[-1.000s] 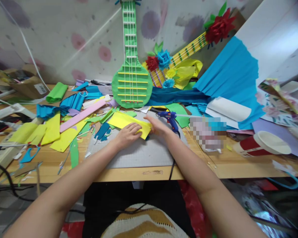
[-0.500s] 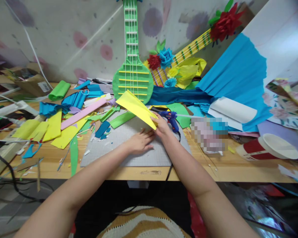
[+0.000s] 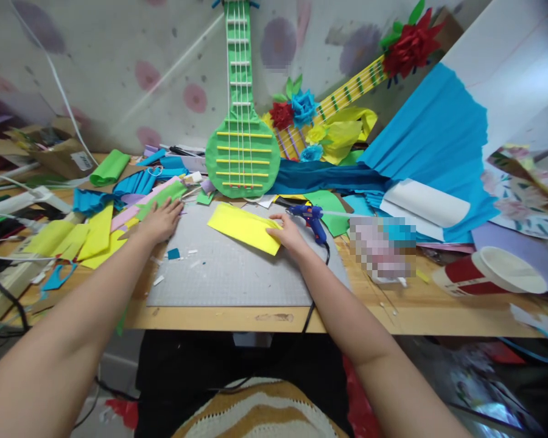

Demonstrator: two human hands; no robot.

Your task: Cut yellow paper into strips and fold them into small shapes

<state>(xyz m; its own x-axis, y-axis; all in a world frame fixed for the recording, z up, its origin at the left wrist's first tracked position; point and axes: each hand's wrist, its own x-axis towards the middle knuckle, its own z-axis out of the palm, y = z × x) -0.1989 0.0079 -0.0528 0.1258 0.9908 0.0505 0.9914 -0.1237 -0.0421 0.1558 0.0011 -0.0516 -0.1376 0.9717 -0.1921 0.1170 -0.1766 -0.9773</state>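
My right hand (image 3: 287, 234) pinches the right end of a folded piece of yellow crepe paper (image 3: 240, 228) over the grey cutting mat (image 3: 242, 283). My left hand (image 3: 162, 220) lies flat with fingers stretched at the mat's left edge, on a heap of paper scraps. Green paper (image 3: 170, 193) sticks out past its fingertips, and a pink strip (image 3: 126, 216) lies beside it. A small dark blue scrap (image 3: 174, 253) and bits of white remain on the mat. Just right of my right hand rests a blue glue gun (image 3: 311, 220).
Behind the mat stands a green paper lute (image 3: 243, 152); a yellow one with paper flowers (image 3: 354, 91) leans to its right. Blue crepe paper (image 3: 442, 128) and a paper cup (image 3: 488, 271) are at right. A power strip (image 3: 4, 292) and cords lie at left.
My left hand has moved left across the mat, and the green pieces and most of the blue scraps have shifted off it. The yellow paper has come down lower, still in my right hand.
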